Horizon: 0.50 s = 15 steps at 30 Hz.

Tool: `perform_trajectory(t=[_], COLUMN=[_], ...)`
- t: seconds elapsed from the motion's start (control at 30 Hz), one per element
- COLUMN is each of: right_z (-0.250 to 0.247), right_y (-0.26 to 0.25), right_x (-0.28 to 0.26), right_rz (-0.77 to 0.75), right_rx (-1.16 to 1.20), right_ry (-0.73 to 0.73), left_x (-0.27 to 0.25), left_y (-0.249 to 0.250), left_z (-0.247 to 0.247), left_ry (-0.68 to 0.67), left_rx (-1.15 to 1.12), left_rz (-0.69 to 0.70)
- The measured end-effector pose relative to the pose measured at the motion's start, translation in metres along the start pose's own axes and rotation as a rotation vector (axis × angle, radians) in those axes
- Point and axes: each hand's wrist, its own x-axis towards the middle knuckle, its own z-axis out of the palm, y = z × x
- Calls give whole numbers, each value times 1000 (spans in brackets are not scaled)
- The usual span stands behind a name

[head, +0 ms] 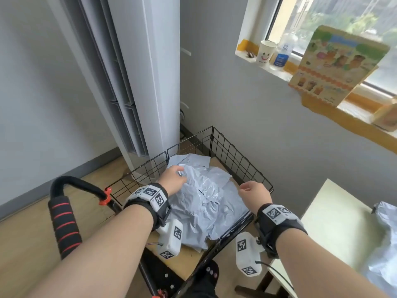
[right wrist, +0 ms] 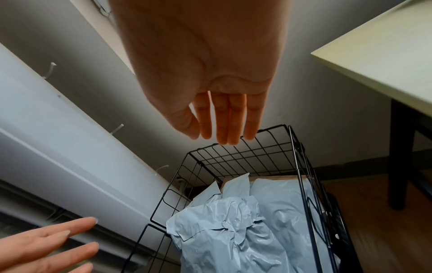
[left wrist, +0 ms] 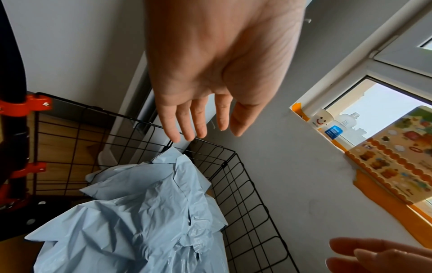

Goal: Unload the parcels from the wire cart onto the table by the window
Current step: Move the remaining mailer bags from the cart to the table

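Grey plastic parcels (head: 206, 198) lengthwise in wire cart (head: 236, 155), both hands' grip apart.

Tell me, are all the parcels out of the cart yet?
Not yet. At least one grey parcel already lies on the table. Neither hand holds anything: the left hand and right hand hover open over the wire cart. Left to do: a crumpled pile of parcels sits in the cart.
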Motion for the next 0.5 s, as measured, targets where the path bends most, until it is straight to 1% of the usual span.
perform_trajectory(t=[0.2,0.5], right_z=[18,33], right_y=[-11,-16], right_x=[29,97], right_rz=[15,63], right_rx=[-25,-32], right_ry=[-49,-128], left_x=[26,91], left_y=[-17,-6], left_z=[-1,24], left_ry=[-2,-61], left_rx=[2,-34], left_rz=[-50,-133])
